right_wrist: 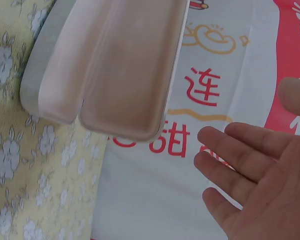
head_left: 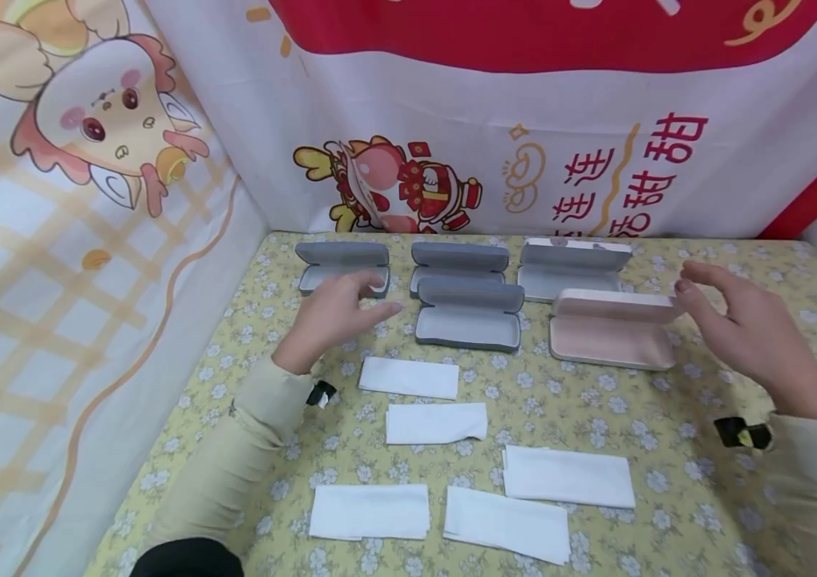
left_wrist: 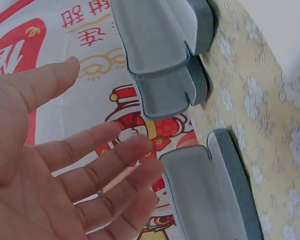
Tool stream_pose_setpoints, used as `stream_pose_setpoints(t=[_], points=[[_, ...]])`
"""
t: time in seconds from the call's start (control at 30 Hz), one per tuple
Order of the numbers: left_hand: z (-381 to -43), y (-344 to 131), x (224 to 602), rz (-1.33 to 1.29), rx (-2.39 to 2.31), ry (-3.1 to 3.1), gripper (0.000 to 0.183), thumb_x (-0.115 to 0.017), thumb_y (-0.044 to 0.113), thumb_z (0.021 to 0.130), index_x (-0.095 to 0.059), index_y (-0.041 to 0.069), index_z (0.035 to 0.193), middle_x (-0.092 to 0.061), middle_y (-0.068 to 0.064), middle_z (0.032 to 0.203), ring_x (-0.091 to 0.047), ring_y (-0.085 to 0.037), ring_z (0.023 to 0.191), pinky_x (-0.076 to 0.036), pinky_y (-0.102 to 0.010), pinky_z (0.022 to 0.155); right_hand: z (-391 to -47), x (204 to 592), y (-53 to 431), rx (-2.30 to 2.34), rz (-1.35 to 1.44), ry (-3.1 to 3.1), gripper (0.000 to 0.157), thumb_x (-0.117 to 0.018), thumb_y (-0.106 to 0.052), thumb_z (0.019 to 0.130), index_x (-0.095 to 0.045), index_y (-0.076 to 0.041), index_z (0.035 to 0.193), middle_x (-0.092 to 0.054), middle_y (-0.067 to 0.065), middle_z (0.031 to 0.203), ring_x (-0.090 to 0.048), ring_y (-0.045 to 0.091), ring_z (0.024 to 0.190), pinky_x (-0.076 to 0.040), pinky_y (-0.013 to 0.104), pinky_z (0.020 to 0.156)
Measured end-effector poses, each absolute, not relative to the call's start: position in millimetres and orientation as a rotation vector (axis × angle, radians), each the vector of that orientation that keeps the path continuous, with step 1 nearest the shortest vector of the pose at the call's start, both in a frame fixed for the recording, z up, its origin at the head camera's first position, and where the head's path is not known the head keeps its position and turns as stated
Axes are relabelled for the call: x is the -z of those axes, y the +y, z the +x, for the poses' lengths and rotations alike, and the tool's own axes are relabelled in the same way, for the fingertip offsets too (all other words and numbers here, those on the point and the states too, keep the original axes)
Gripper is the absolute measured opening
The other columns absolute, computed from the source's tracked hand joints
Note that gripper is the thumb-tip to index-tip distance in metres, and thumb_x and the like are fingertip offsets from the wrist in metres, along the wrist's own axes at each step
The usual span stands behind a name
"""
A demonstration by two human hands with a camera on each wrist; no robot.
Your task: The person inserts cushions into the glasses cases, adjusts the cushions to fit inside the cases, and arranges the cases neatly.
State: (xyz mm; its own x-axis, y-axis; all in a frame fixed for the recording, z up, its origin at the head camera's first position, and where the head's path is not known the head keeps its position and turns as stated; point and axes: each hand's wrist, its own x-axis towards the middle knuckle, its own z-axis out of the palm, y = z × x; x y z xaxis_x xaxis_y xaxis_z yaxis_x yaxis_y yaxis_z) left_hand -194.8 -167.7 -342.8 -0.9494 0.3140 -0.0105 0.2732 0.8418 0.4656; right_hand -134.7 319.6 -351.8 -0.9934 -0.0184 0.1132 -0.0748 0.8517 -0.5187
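Several eyeglass cases stand with lids raised. My left hand (head_left: pixel 339 312) hovers by the back-left grey case (head_left: pixel 343 255), partly hiding its right end, and holds nothing. In the left wrist view its fingers (left_wrist: pixel 92 172) are spread and relaxed, apart from the grey cases. At the right, my right hand (head_left: pixel 750 332) is beside the pink-lined case (head_left: pixel 610 343), its fingertips near the lid's right corner. The right wrist view shows a gap between those loosely extended fingers (right_wrist: pixel 240 160) and the case. A grey case (head_left: pixel 467 327) sits in the front middle.
Behind stand another grey case (head_left: pixel 459 256) and a white-lidded one (head_left: pixel 570 280). Several folded white cloths lie nearer, among them one (head_left: pixel 408 378) below the left hand and one (head_left: pixel 568 477) at the right. A printed curtain (head_left: pixel 451 120) hangs along the table's back edge.
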Motion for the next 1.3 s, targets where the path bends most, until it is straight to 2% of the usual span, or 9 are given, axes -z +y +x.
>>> stream_pose_setpoints(t=[0.1, 0.13, 0.2, 0.33, 0.57, 0.7, 0.8, 0.97, 1.3], points=[[-189, -169, 344, 0.481, -0.868, 2.877, 0.049, -0.072, 0.048, 0.091, -0.069, 0.010, 0.122, -0.070, -0.007, 0.108, -0.065, -0.021, 0.097, -0.053, -0.043, 0.081, -131, 350, 314, -0.829, 0.078, -2.813, 0.060, -0.045, -0.038, 0.107, -0.044, 0.006, 0.147, -0.049, 0.033, 0.140, -0.041, 0.054, 0.129, -0.032, 0.071, 0.097], [-187, -170, 345, 0.474, -0.909, 2.856, 0.044, -0.073, 0.045, 0.091, -0.070, 0.011, 0.118, -0.070, -0.005, 0.102, -0.065, -0.019, 0.092, -0.054, -0.042, 0.078, -130, 349, 311, -0.826, 0.076, -2.767, 0.056, -0.048, -0.036, 0.106, -0.048, 0.006, 0.144, -0.052, 0.032, 0.136, -0.045, 0.052, 0.125, -0.040, 0.064, 0.094], [-182, -171, 347, 0.456, -0.968, 2.821, 0.037, -0.075, 0.041, 0.090, -0.072, 0.011, 0.111, -0.069, -0.001, 0.093, -0.064, -0.016, 0.084, -0.054, -0.038, 0.073, -127, 347, 307, -0.822, 0.061, -2.684, 0.050, -0.053, -0.032, 0.104, -0.057, 0.006, 0.137, -0.058, 0.030, 0.128, -0.052, 0.047, 0.115, -0.044, 0.048, 0.085], [-175, -175, 351, 0.431, -0.993, 2.783, 0.029, -0.076, 0.040, 0.090, -0.073, 0.014, 0.103, -0.068, 0.002, 0.087, -0.063, -0.015, 0.078, -0.053, -0.036, 0.068, -123, 344, 297, -0.826, 0.055, -2.598, 0.038, -0.060, -0.028, 0.101, -0.069, 0.002, 0.123, -0.066, 0.022, 0.114, -0.055, 0.028, 0.096, -0.035, 0.028, 0.073], [-168, -175, 357, 0.471, -1.067, 2.707, 0.021, -0.074, 0.037, 0.092, -0.074, 0.016, 0.097, -0.068, 0.002, 0.085, -0.064, -0.017, 0.076, -0.054, -0.036, 0.068, -120, 348, 286, -0.862, 0.160, -2.565, 0.030, -0.066, -0.025, 0.098, -0.074, -0.002, 0.115, -0.070, 0.016, 0.102, -0.048, -0.002, 0.085, -0.037, 0.019, 0.074], [-164, -174, 360, 0.504, -1.105, 2.654, 0.016, -0.074, 0.032, 0.093, -0.075, 0.016, 0.096, -0.069, 0.003, 0.085, -0.064, -0.017, 0.076, -0.054, -0.036, 0.068, -116, 352, 274, -0.948, 0.128, -2.640, 0.033, -0.066, -0.032, 0.099, -0.074, -0.004, 0.114, -0.071, 0.014, 0.098, -0.054, 0.004, 0.075, -0.042, 0.017, 0.061], [-160, -172, 363, 0.507, -1.116, 2.617, 0.015, -0.074, 0.029, 0.094, -0.076, 0.015, 0.096, -0.069, 0.002, 0.086, -0.064, -0.017, 0.076, -0.054, -0.036, 0.068, -112, 354, 265, -1.107, 0.082, -2.763, 0.040, -0.061, -0.039, 0.101, -0.071, -0.005, 0.118, -0.070, 0.014, 0.102, -0.059, 0.015, 0.074, -0.046, 0.024, 0.054], [-155, -171, 367, 0.531, -1.116, 2.594, 0.013, -0.074, 0.029, 0.093, -0.077, 0.016, 0.095, -0.069, 0.003, 0.085, -0.062, -0.018, 0.074, -0.053, -0.036, 0.066, -109, 357, 250, -1.296, 0.142, -2.853, 0.041, -0.059, -0.037, 0.103, -0.071, -0.002, 0.118, -0.068, 0.015, 0.103, -0.058, 0.024, 0.075, -0.049, 0.031, 0.056], [-150, -173, 371, 0.482, -1.095, 2.521, 0.012, -0.078, 0.026, 0.091, -0.077, 0.014, 0.094, -0.070, 0.002, 0.084, -0.061, -0.020, 0.070, -0.051, -0.036, 0.062, -113, 371, 231, -1.471, 0.269, -2.915, 0.031, -0.062, -0.025, 0.102, -0.073, 0.003, 0.110, -0.069, 0.015, 0.090, -0.057, 0.023, 0.068, -0.049, 0.033, 0.058]])
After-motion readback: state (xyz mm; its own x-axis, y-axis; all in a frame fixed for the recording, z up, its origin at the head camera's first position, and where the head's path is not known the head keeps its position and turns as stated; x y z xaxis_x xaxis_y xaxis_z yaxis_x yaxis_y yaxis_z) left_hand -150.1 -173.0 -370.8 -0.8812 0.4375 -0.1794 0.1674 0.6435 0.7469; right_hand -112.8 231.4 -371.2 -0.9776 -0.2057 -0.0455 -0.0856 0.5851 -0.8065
